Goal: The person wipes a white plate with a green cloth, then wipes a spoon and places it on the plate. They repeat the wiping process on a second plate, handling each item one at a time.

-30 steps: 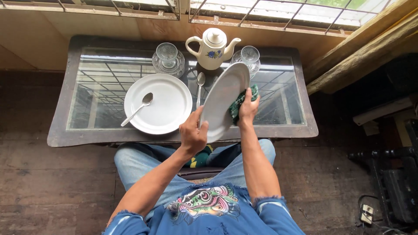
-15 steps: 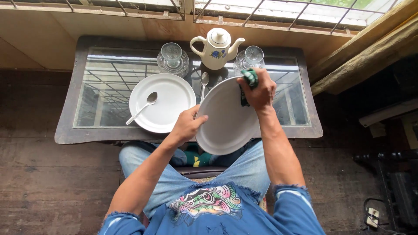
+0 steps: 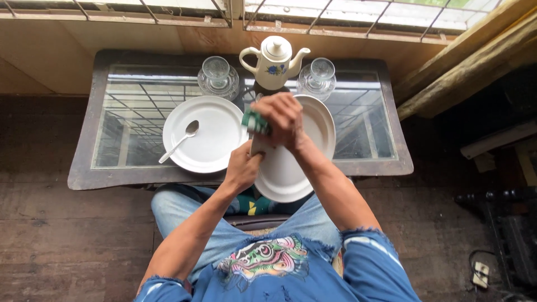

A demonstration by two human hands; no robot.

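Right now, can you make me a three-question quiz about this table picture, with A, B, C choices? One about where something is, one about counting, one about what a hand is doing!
1. Where does the spoon with its bowl up lie?
A. On the flat white plate
B. Inside the teapot
C. On the floor

2. How many clear glasses stand beside the teapot?
A. One
B. Two
C. Four

3. What is the right hand doing?
A. Resting on the knee
B. Lifting the teapot
C. Pressing a green cloth on the held plate

Answers:
1. A, the spoon rests across the plate lying on the glass table.
2. B, one glass stands left of the teapot and another glass right of it.
3. C, the right hand grips the cloth against the plate that the left hand steadies by its rim.
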